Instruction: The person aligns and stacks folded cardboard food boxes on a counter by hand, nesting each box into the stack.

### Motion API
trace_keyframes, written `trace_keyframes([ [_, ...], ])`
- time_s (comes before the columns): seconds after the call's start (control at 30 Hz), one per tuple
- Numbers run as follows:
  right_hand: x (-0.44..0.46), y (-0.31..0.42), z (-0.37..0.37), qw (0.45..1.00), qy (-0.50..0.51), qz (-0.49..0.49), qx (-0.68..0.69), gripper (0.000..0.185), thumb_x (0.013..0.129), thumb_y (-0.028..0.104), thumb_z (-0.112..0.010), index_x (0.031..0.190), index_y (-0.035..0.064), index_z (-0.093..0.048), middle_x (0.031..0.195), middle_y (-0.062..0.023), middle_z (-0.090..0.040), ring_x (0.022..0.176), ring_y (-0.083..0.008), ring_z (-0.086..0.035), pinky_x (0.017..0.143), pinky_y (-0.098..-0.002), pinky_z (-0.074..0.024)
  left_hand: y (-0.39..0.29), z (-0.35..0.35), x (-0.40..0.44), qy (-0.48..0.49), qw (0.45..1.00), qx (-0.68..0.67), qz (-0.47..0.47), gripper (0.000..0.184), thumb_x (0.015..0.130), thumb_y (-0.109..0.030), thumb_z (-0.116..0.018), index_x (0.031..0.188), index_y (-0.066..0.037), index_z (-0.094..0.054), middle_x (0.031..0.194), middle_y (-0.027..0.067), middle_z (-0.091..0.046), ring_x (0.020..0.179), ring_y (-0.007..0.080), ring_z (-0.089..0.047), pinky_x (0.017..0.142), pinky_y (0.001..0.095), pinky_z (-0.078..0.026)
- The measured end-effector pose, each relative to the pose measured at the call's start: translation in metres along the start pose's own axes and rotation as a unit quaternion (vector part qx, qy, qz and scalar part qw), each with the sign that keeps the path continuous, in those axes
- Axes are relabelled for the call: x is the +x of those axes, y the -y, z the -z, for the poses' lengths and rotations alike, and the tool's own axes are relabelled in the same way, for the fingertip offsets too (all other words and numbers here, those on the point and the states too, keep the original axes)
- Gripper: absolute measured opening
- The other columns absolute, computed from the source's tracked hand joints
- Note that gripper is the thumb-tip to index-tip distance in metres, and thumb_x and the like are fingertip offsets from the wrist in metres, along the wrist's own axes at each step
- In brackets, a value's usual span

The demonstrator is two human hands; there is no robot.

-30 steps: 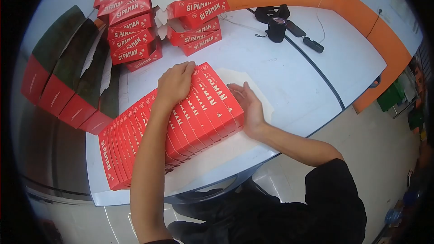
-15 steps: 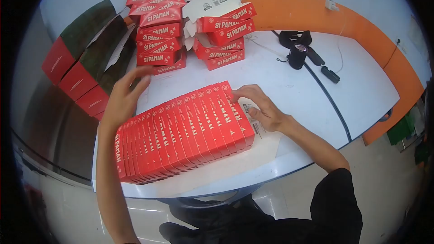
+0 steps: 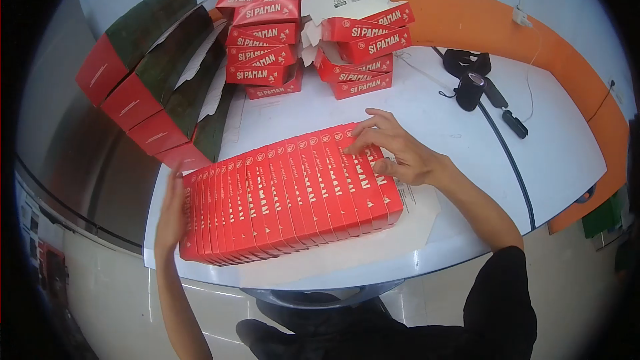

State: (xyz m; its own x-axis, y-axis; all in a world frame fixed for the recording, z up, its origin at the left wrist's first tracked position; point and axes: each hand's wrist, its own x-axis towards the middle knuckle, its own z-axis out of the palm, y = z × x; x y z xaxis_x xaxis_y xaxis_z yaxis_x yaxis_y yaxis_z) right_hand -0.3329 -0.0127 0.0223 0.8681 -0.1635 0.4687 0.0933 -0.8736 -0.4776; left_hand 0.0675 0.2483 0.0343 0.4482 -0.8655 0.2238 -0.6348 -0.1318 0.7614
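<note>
A long row of red boxes (image 3: 287, 193) with white lettering stands packed side by side near the table's front edge, on a flat pale cardboard sheet (image 3: 423, 220). My left hand (image 3: 172, 210) lies flat along the row's left end, its fingers straight. At the right end is my right hand (image 3: 400, 150), its fingers curved and spread over the top corner of the last boxes, with nothing gripped between them.
Stacks of red cartons (image 3: 267, 10) and more open cartons (image 3: 367, 43) rise at the back. Large green and red boxes (image 3: 157, 130) lean at the left. A black round device (image 3: 471, 90), a dark cable (image 3: 510, 160) and a small black adapter (image 3: 515, 124) lie on the right.
My left hand has come off the top of the row and moved down to its left end. My right hand has shifted from beside the right end to over its corner. The view has swung left.
</note>
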Motion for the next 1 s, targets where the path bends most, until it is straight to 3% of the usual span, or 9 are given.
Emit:
trace_keyframes([
  [0.07,0.007,0.014,0.005,0.999,0.028,-0.025,-0.023,0.069,0.102,0.068,-0.044,0.117,0.0078,-0.074,0.122,-0.01,-0.068,0.132,-0.0293,-0.05,0.125,-0.0624,-0.0137,0.022,0.017,0.004,-0.04,0.991,-0.123,-0.017,0.072,0.109,-0.059,-0.034,0.162,-0.009,-0.034,0.165,0.0163,-0.037,0.156,0.0332,-0.031,0.124,0.0486,-0.03],
  [0.23,0.011,0.012,0.0,0.995,0.048,-0.013,-0.088,0.075,0.099,0.073,-0.044,0.123,0.0089,-0.074,0.127,-0.0109,-0.067,0.135,-0.031,-0.048,0.127,-0.0624,-0.0121,0.1,0.029,-0.01,-0.09,0.993,-0.061,0.051,0.07,0.109,-0.059,-0.034,0.15,-0.004,-0.051,0.155,0.0177,-0.05,0.147,0.032,-0.043,0.121,0.0476,-0.034],
  [0.33,0.021,0.021,0.005,0.991,0.086,-0.009,-0.098,0.075,0.098,0.074,-0.044,0.122,0.0103,-0.075,0.129,-0.0106,-0.067,0.137,-0.0314,-0.047,0.127,-0.0627,-0.0116,0.152,0.024,-0.029,0.033,0.997,-0.056,0.052,0.061,0.11,-0.049,-0.042,0.149,-0.002,-0.05,0.152,0.0173,-0.052,0.144,0.0308,-0.047,0.118,0.0454,-0.036],
  [0.37,0.026,0.024,0.008,0.989,0.113,-0.012,-0.098,0.074,0.098,0.074,-0.044,0.121,0.0107,-0.075,0.13,-0.0104,-0.067,0.137,-0.0316,-0.047,0.127,-0.0629,-0.0116,0.184,0.01,-0.045,-0.048,0.997,-0.059,-0.024,0.06,0.105,-0.042,-0.058,0.147,-0.001,-0.05,0.15,0.0166,-0.052,0.141,0.0303,-0.049,0.117,0.044,-0.038],
  [0.5,0.042,0.034,0.009,0.988,0.128,-0.056,-0.067,0.072,0.097,0.074,-0.046,0.121,0.0121,-0.075,0.126,-0.0101,-0.068,0.136,-0.0315,-0.047,0.128,-0.0614,-0.0114,0.175,-0.008,-0.055,-0.107,0.991,-0.018,-0.08,0.069,0.09,-0.039,-0.077,0.144,-0.002,-0.053,0.148,0.019,-0.054,0.138,0.0339,-0.051,0.116,0.0444,-0.039],
  [0.67,0.054,0.043,-0.004,0.971,0.164,-0.061,-0.165,0.063,0.101,0.065,-0.049,0.124,0.0124,-0.075,0.136,-0.0072,-0.061,0.136,-0.0309,-0.046,0.128,-0.0591,-0.0115,0.176,-0.007,-0.047,-0.095,0.983,0.105,-0.113,0.055,0.095,-0.039,-0.071,0.134,-0.001,-0.062,0.137,0.0228,-0.061,0.136,0.0397,-0.051,0.114,0.0462,-0.039],
  [0.73,0.057,0.052,-0.007,0.968,0.155,-0.073,-0.185,0.052,0.102,0.055,-0.055,0.122,0.0115,-0.077,0.14,-0.0077,-0.059,0.139,-0.0314,-0.043,0.128,-0.0563,-0.0152,0.171,-0.01,-0.048,-0.12,0.981,0.099,-0.117,0.049,0.099,-0.038,-0.066,0.129,0.001,-0.064,0.132,0.0232,-0.064,0.131,0.0397,-0.055,0.111,0.0459,-0.041],
  [0.87,0.066,0.066,-0.013,0.971,0.125,-0.051,-0.197,0.05,0.102,0.052,-0.058,0.118,0.0097,-0.078,0.135,-0.0086,-0.063,0.138,-0.0309,-0.045,0.127,-0.0549,-0.0175,0.143,-0.008,-0.052,-0.143,0.988,-0.042,-0.031,0.041,0.106,-0.031,-0.056,0.124,0.006,-0.065,0.12,0.0226,-0.071,0.116,0.0352,-0.065,0.103,0.042,-0.047],
  [1.0,0.083,0.069,-0.015,0.968,0.172,-0.059,-0.17,0.048,0.101,0.05,-0.06,0.115,0.0083,-0.078,0.123,-0.0083,-0.07,0.132,-0.0294,-0.05,0.127,-0.0546,-0.0203,0.135,-0.011,-0.054,-0.173,0.976,-0.128,0.031,0.04,0.108,-0.028,-0.054,0.121,0.008,-0.066,0.112,0.0217,-0.074,0.106,0.0297,-0.07,0.096,0.038,-0.05],
])
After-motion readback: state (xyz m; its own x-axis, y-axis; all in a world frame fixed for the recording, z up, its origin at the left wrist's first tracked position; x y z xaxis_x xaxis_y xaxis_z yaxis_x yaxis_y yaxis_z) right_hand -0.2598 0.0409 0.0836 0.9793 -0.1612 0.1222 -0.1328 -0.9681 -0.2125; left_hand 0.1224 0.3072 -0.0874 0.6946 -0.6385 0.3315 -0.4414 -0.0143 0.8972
